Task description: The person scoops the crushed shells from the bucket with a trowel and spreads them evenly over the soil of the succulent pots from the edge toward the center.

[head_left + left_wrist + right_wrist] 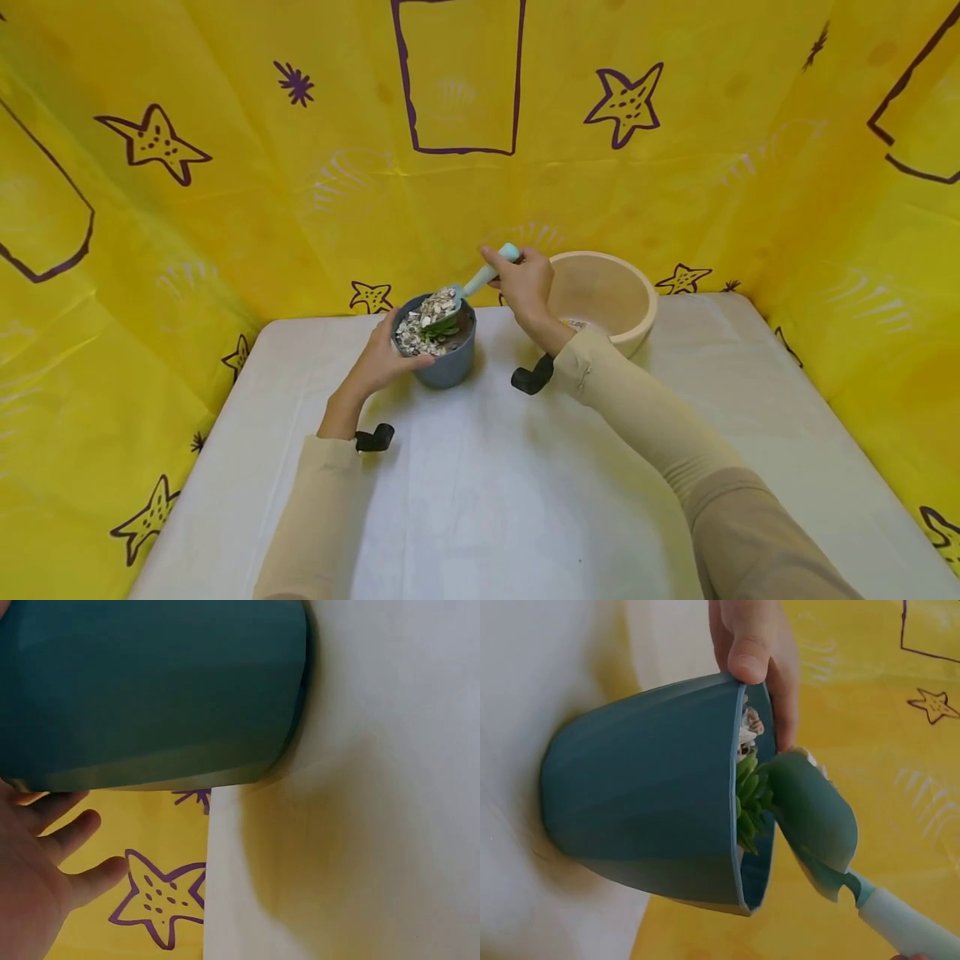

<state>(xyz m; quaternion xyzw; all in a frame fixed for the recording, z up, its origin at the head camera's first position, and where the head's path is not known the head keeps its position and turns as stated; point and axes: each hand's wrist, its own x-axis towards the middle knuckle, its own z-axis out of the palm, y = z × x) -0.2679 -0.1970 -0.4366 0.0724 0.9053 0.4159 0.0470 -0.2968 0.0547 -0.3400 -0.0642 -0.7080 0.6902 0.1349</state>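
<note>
The blue-grey, round, probably plastic pot is on the white-covered table over there, just short of twelve o'clock from the person's side, with the big cream round tub at one o'clock. The left hand grips the pot on its nine o'clock side, thumb at the rim near seven, the lower fingers spread apart; the right hand has its fingers curled round the handle of a pale mint-green scoop, blade over the pot, handle towards two. I'd guess the pot is stiff, smooth and a little slippery, weighted by the pale mixed pebbles, so best held across the rim. The scoop looks light and rigid, one for the handle, while the small green fleshy-leaved succulent seems easily bruised
</note>
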